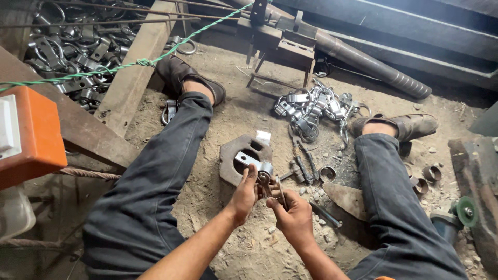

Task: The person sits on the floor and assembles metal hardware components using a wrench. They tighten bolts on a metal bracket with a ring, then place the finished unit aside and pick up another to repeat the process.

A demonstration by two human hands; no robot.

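Observation:
I sit on a dirt floor with my legs spread. My left hand (244,194) grips a shiny metal clamp piece (255,164) over a thick rusty steel block with holes (232,155). My right hand (291,212) is closed on a thin metal tool (280,191) whose tip meets the clamp. Pliers (305,159) and a short metal ring (327,173) lie on the ground just right of the block.
A pile of shiny metal clamps (316,108) lies between my feet. A bigger heap of them (72,46) sits far left behind a wooden beam (136,65). A small metal stand (282,46), a long pipe (373,65), an orange box (31,135) and an angle grinder (459,215) surround me.

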